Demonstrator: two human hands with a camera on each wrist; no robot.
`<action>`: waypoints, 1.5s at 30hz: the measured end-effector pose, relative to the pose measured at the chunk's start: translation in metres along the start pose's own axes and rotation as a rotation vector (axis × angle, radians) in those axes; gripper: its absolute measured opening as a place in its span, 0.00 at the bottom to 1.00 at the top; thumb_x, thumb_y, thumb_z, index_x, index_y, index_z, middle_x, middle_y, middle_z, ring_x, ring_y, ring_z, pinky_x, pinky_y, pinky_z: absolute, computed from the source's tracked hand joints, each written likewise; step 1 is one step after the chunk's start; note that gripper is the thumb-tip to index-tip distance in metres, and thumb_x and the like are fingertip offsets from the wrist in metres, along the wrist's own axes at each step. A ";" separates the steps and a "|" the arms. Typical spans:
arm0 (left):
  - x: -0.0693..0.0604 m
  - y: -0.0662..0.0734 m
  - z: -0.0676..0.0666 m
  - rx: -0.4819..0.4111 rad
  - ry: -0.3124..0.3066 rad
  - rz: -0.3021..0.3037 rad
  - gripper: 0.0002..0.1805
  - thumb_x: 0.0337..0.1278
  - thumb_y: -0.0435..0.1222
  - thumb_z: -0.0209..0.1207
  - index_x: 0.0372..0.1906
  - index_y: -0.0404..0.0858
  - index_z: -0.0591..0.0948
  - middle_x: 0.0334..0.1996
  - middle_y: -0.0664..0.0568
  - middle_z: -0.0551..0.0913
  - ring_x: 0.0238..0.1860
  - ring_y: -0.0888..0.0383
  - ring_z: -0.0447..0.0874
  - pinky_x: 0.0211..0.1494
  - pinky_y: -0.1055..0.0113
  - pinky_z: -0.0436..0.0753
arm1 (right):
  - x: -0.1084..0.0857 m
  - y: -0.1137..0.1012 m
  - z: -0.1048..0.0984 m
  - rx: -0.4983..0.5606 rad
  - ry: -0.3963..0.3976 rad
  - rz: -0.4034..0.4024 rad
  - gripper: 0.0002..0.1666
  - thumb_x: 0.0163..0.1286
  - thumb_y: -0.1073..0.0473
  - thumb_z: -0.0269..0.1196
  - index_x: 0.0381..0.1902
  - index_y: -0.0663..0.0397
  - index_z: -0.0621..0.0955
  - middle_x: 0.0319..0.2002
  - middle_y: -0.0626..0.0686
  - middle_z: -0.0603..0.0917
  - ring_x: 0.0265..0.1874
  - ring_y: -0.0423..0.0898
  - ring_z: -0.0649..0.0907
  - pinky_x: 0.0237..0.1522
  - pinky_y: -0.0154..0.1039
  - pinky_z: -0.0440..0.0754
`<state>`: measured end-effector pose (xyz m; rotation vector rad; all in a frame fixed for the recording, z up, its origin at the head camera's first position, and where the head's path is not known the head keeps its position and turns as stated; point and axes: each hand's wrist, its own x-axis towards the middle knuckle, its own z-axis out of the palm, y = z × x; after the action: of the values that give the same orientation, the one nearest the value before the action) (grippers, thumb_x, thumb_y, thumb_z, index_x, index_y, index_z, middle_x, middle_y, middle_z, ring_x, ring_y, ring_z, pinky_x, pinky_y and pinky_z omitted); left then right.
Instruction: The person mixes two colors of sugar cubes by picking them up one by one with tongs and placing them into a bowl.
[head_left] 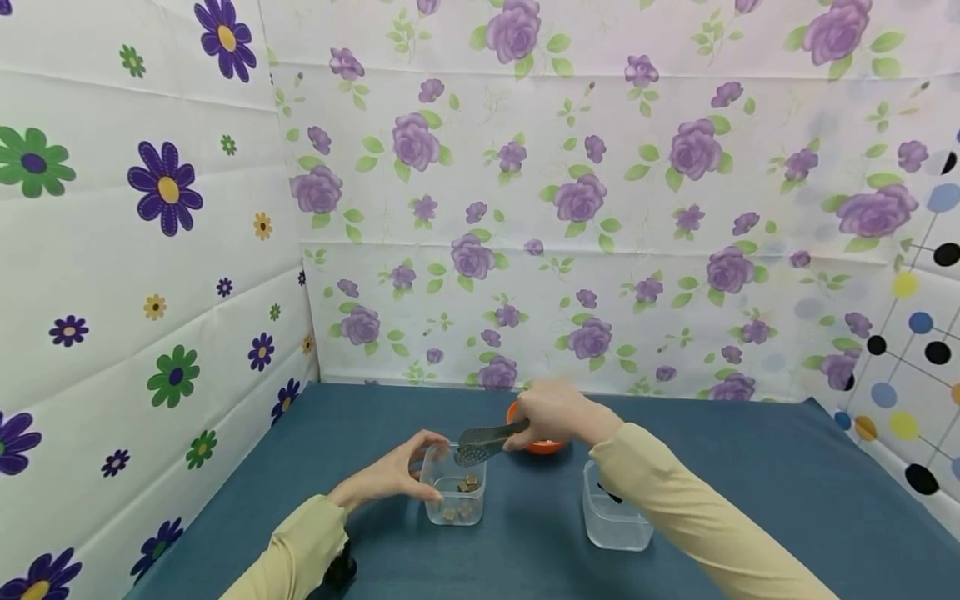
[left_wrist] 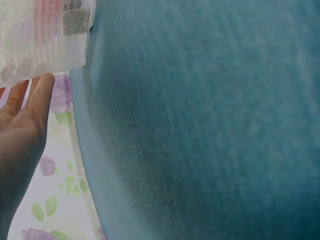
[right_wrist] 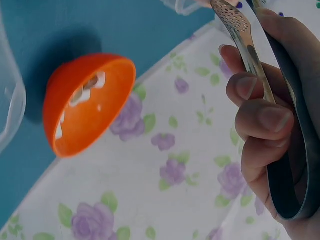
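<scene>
A clear plastic container [head_left: 453, 514] stands on the table with several small brown cubes [head_left: 469, 482] inside. My left hand [head_left: 390, 478] holds it from the left, thumb on the near side and fingers on the far side. My right hand [head_left: 558, 412] grips a pair of metal tongs [head_left: 486, 442] with a perforated head and dark handle. Their tips hang over the container, and I see nothing clearly between them. Behind and below the right hand, partly hidden by it, is an orange bowl [right_wrist: 55, 107] with white and brown pieces [right_wrist: 81, 96] in it.
Another clear plastic container [head_left: 618, 534] stands to the right, partly behind the right forearm, with something black at its rim. A dark blue cloth [head_left: 420, 571] covers the table. Flowered sheets [head_left: 465, 200] hang at the back and sides.
</scene>
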<state>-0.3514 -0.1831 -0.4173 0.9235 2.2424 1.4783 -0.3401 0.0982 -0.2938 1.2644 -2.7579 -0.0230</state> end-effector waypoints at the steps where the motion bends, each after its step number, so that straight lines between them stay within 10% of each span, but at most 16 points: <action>1: 0.000 0.001 0.000 0.002 0.000 -0.002 0.38 0.49 0.37 0.66 0.63 0.36 0.59 0.59 0.44 0.61 0.61 0.45 0.58 0.54 0.44 0.64 | 0.002 -0.002 0.002 -0.001 0.000 -0.005 0.16 0.54 0.40 0.64 0.20 0.42 0.83 0.12 0.37 0.72 0.11 0.36 0.69 0.14 0.32 0.65; 45: 0.002 -0.005 -0.003 -0.053 -0.043 0.034 0.36 0.52 0.32 0.63 0.63 0.32 0.58 0.58 0.38 0.61 0.60 0.45 0.59 0.54 0.46 0.66 | 0.048 -0.064 0.042 -0.364 -0.099 -0.016 0.21 0.53 0.40 0.66 0.11 0.43 0.74 0.07 0.42 0.65 0.07 0.38 0.65 0.12 0.30 0.64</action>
<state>-0.3562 -0.1849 -0.4205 0.9724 2.1572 1.5103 -0.3273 0.0190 -0.3345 1.2116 -2.6553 -0.5745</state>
